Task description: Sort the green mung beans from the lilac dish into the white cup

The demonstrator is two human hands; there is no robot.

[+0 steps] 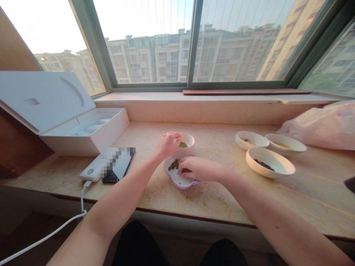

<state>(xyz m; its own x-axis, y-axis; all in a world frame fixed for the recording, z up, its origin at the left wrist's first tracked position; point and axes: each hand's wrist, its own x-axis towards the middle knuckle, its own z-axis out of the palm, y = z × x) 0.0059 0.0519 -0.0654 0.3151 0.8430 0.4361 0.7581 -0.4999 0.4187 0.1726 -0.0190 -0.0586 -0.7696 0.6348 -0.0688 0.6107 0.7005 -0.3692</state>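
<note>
Our left hand (168,143) reaches over the left side of a small round white bowl (190,139) that holds small green beans (183,145); its fingers are bent down toward that bowl, and we cannot tell whether they grip anything. Our right hand (198,168) is lowered into a lobed dish with a white inside and a lilac outer wall (181,184), which stands on our side of the round bowl. Its fingers are curled with the tips down inside, and since the hand covers them in part, we cannot tell whether they pinch something. In this dish a cluster of dark green beans (173,164) lies toward the left. Both vessels sit on a beige marbled counter (216,138) in front of us, below a window with a dark green frame (194,44). To our right stand three wide, pale cream bowls close together: the back left one (256,138) has a little reddish matter in it, the back right one (297,148) something tan, and the nearest (284,170) a small dark heap. Behind them rests a pinkish translucent plastic bag (324,127). To our left we have an open white cardboard box (109,129), and in front of it a white rounded power bank (93,168) with a white cable (82,199) plugged in, beside a dark flat phone (122,170) partly blurred by pixels.
</note>
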